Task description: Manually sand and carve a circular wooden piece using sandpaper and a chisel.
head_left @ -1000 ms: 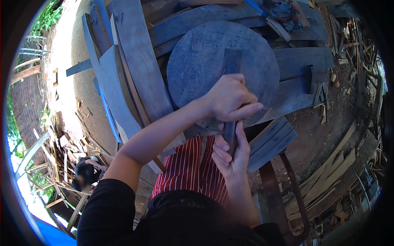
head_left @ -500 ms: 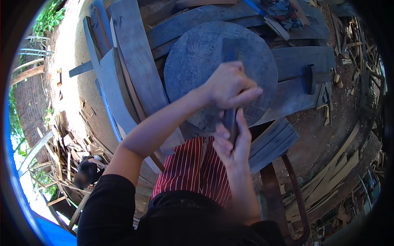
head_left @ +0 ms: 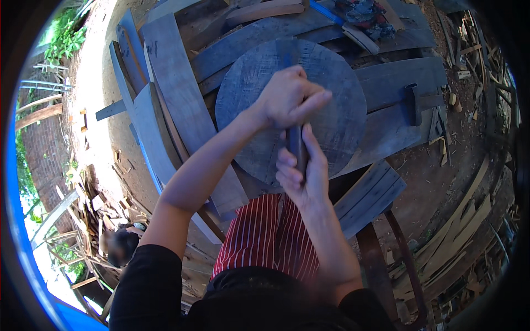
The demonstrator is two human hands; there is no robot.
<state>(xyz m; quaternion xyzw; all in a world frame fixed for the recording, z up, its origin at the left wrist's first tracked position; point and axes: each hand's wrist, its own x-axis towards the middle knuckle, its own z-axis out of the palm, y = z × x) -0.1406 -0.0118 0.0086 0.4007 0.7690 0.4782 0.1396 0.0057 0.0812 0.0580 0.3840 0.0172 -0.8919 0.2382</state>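
Observation:
A round, greyish wooden disc [head_left: 337, 116] made of joined boards lies in front of me. Over it runs a long, narrow, dark bar-like tool [head_left: 298, 144], its far end at the disc's far rim; its exact kind I cannot make out. Closed round the tool's near end is my right hand [head_left: 303, 171], with the fingers wrapped on its left side. Farther along, my left hand [head_left: 292, 99] is closed on top of the tool, thumb sticking out to the right. This hand hides the tool's middle part.
Long curved planks [head_left: 176, 71] lie left of and beneath the disc. A dark hammer-like tool [head_left: 412, 105] rests on the boards to the right. A short board panel [head_left: 371, 196] is near my right forearm. Scrap wood heaps line both sides; another person [head_left: 122, 247] is at the far left.
Both hands have slid the dark tool away from me and slightly left across the disc, so its far end now reaches the far rim. The grip looks the same.

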